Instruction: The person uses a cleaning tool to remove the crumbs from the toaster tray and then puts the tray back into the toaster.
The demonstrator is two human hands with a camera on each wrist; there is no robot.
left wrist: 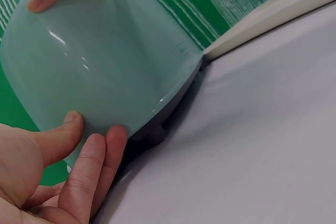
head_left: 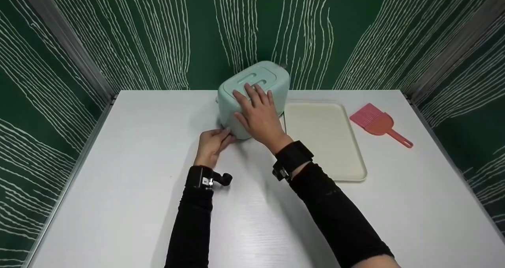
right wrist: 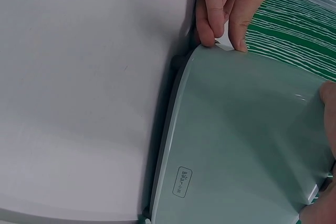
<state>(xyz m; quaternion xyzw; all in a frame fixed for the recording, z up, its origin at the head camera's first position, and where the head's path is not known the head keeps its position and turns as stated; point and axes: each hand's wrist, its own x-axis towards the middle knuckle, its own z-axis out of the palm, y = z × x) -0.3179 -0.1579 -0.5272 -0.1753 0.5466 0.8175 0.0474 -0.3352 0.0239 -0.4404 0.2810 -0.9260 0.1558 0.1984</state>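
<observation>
A green backdrop [head_left: 201, 31] covered in wavy white lines surrounds the far side and both flanks of the white desk [head_left: 130, 173]. Two black sleeves, the right one [head_left: 339, 216] and the left one [head_left: 191, 224], reach in from the near side. The mint-green toaster [left wrist: 110, 66] sits toward the back of the desk, a little left of the middle, turned at an angle with its slots facing up; a dark gap shows beneath its lower edge. Just beside it on the right lies a shallow cream tray [head_left: 323, 137]. Both hands are on the toaster. The right hand [head_left: 260, 118] lies across its top with the fingers extended and spread, the thumb set apart on the side face, pressing rather than grasping. The left hand [head_left: 212, 143] is nearly closed, its bent fingers and thumb gripping the toaster's near lower corner. Well apart, beyond the tray on the right, lies a brush [head_left: 378, 124] with a pink ribbed head and an orange-red body, its handle pointing toward the near right. Black wrist cameras [head_left: 293, 157] are strapped to both wrists. Smallest is the outlined label [right wrist: 182, 182] near the toaster's bottom edge.
</observation>
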